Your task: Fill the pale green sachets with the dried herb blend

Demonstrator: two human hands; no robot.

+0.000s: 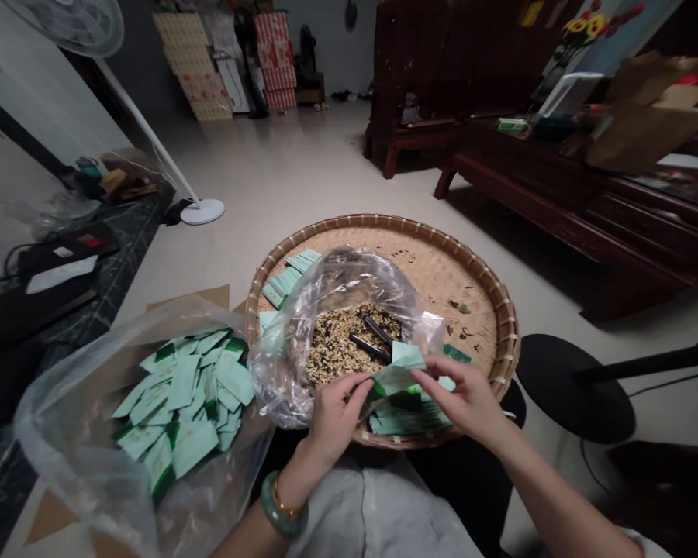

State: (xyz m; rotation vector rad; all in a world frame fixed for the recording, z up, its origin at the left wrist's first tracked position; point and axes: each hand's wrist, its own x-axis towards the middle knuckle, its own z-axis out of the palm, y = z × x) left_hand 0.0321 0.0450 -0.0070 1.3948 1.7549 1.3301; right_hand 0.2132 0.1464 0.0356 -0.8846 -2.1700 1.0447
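Observation:
Both my hands hold one small green-and-white packet (396, 377) over the near edge of a round woven tray (488, 287). My left hand (334, 418) pinches its left end, with a green bangle on the wrist. My right hand (465, 397) pinches its right end. Just beyond the packet sits a clear plastic bag (331, 310) holding brownish loose grain-like bits (337, 345) and two dark stick-shaped tools (372, 341). A stack of flat packets (407, 420) lies under my hands on the tray.
A large clear bag (93, 434) with several filled green packets (186, 403) lies at my left. More packets (288, 279) rest at the tray's far left. A standing fan base (202, 211), a dark low table (558, 194) and a black round base (575, 387) surround the tray.

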